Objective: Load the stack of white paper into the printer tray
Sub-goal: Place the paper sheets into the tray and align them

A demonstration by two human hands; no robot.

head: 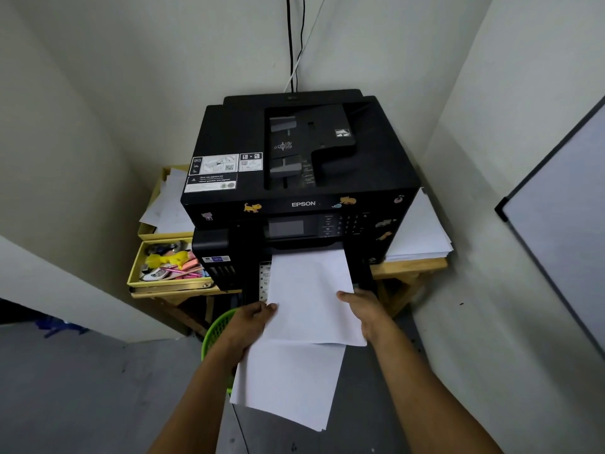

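Observation:
A black Epson printer (294, 178) stands on a wooden table in the room's corner. A stack of white paper (311, 296) pokes into the printer's front tray opening (361, 273), its far edge under the control panel. My left hand (248, 322) grips the stack's left edge and my right hand (363, 309) grips its right edge. More white sheets (288, 385) hang lower down, below the held stack, seemingly under my left hand.
A yellow tray (163, 276) of stationery sits left of the printer, with loose sheets (167, 204) behind it. Another paper pile (419, 234) lies to the right. A green basket (216, 329) stands below the table. A whiteboard (556, 224) leans at right.

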